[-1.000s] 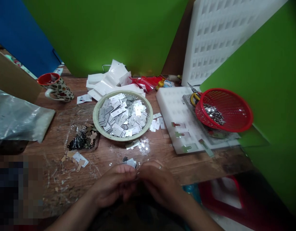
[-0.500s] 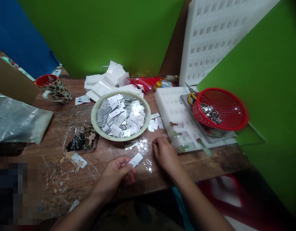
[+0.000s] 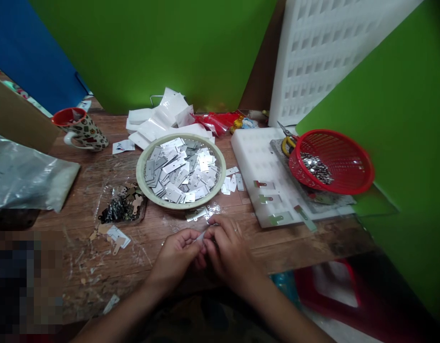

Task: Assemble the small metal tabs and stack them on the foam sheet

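Observation:
In front of my body, my left hand is closed on a small flat metal plate, pinched between thumb and fingers. The fingers of my right hand close around the plate's other end and hide most of it. Whether a small piece is also between the right fingertips cannot be seen. Just beyond my hands lie small shiny washers, partly covered by the right hand. A round pale basin behind them is heaped with similar metal plates.
Left of the basin sits a clear tray of dark and tan tab pieces. To the right, a white foam block bears several tagged plates and a red basket of metal parts, with pliers alongside. A patterned mug stands far left.
My right hand has moved left from beside the washers to meet my left hand, and its fingers have closed over the plate. The left hand keeps its hold.

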{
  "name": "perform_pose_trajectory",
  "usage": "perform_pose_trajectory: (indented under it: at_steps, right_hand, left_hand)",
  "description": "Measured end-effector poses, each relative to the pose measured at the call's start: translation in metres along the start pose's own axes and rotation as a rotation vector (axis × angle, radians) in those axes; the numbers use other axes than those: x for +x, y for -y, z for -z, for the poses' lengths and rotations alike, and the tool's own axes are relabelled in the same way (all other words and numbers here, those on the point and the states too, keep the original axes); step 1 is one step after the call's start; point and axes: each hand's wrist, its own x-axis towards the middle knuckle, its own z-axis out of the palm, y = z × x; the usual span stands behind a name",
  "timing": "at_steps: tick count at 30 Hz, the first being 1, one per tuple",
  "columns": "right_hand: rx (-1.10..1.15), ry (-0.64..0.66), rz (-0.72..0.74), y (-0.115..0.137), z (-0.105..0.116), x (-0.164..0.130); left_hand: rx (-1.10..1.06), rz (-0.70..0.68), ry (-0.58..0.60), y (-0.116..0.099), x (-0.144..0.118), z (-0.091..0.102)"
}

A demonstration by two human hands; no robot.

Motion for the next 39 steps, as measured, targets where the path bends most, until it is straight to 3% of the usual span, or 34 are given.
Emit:
perform_pose_trajectory:
  at_steps: [3, 16, 30, 39]
  right_hand:
    - [-0.007, -0.004, -0.008, 0.000, 0.000, 0.001]
    - [0.502, 0.006, -0.286, -0.008, 0.002, 0.000]
    - [0.560, 0.090, -0.419, 0.001, 0.002, 0.005]
    - [0.566, 0.126, -0.414, 0.002, 0.000, 0.007]
  left_hand:
    - [0.004, 0.000, 0.000, -0.003, -0.003, -0.002]
    - [-0.063, 0.020, 0.038, 0.001, -0.002, 0.000]
    - [-0.032, 0.025, 0.012, 0.006, 0.000, 0.000]
    - [0.003, 0.058, -0.010, 0.003, -0.004, 0.005]
